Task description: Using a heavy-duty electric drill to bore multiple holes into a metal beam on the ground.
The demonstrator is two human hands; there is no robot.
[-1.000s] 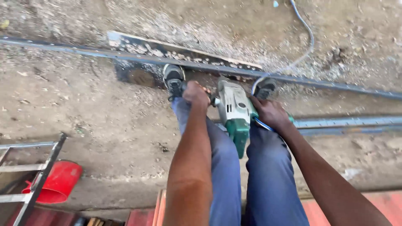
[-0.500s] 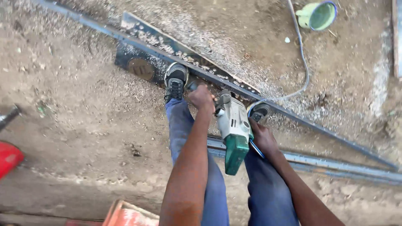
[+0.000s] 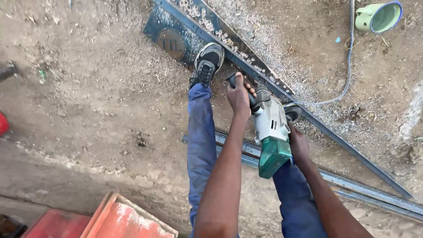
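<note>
Green and pale grey, the power drill sits between the person's two legs, pointing down and away toward the long steel angle bar that runs diagonally from the upper middle to the lower right of the ground. Its green rear end is nearest the camera; its front end meets the bar just beside the right shoe.

Grasping the black side handle, the left hand is clenched around it on the drill's left side, its forearm coming straight up from the near edge. On the drill's right side the right hand lies against the body by the green rear part; whether its fingers close round a grip cannot be told.

Planted on the bar, the left shoe stands just left of the left hand. A dark steel plate lies under the bar's far end. A second steel rail crosses behind the legs. A grey cable trails off to the far right, near a pale green cup. Open dirt ground spreads to the left, and a red metal sheet lies at the near edge.
</note>
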